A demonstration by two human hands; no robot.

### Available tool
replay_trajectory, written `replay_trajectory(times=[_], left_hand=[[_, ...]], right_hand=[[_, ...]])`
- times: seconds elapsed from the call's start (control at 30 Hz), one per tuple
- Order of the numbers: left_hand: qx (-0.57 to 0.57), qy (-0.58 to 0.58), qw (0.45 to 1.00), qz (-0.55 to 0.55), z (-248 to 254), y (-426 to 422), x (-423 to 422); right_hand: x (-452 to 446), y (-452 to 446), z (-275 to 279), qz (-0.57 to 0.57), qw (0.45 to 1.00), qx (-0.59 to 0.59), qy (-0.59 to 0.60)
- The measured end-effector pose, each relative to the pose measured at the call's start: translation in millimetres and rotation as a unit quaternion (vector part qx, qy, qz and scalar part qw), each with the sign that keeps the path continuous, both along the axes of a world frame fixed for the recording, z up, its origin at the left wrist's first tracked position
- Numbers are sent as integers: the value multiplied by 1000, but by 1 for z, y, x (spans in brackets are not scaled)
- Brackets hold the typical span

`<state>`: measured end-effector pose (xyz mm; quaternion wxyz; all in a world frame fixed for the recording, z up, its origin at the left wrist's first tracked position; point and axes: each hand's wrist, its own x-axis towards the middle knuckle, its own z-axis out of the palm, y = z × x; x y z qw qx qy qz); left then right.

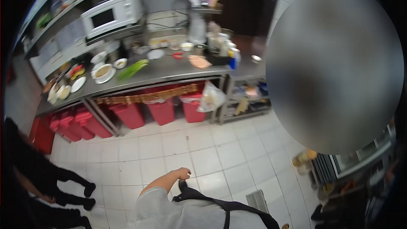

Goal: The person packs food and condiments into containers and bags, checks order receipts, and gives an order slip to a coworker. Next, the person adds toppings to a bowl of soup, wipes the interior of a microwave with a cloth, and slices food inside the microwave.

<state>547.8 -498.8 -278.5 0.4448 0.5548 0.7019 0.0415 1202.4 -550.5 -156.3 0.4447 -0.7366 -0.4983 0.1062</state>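
My left hand [182, 173] hangs in front of my body, over the white tiled floor [169, 148]. Its fingers are curled in, and nothing shows in them. Just below it is black cloth of my apron [190, 193], worn over a grey shirt [169, 213]. My right hand does not show. Beyond the floor runs a steel counter [140, 74], out of my hand's reach. On it are green stalks [132, 70], a bowl [101, 72] on a plate, a pinkish cloth-like item [199, 61] and a red-handled tool [177, 54].
Red bins [161, 111] stand under the counter, and a white bag [212, 97] hangs there. A white microwave [112, 15] sits above. People in black trousers [70, 176] stand at left. A large blur hides the right side. A floor drain [257, 201] lies near me.
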Motion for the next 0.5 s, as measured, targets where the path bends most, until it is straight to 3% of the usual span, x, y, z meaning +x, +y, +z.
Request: replay_trajectory(times=[0.07, 0.13, 0.17, 0.23, 0.37, 0.5], left_hand=[[-81, -7, 995, 66, -9, -34, -70], [-89, 37, 988, 120, -12, -76, -137], [-90, 70, 984, 135, -15, -93, -169], [-86, 106, 966, 219, -2, -120, -217], [-13, 77, 940, 331, 21, -122, -273], [182, 131, 927, 302, 77, -50, -311]], right_hand=[[-98, 79, -39, 176, 973, -123, 89], [-197, 154, -52, 364, 905, -190, 113], [-284, 179, -2, 504, 856, -113, 12], [-381, 224, 12, 576, 782, -229, 60], [-497, 277, 23, 590, 778, -213, -33], [-559, 316, 2, 628, 717, -276, -128]])
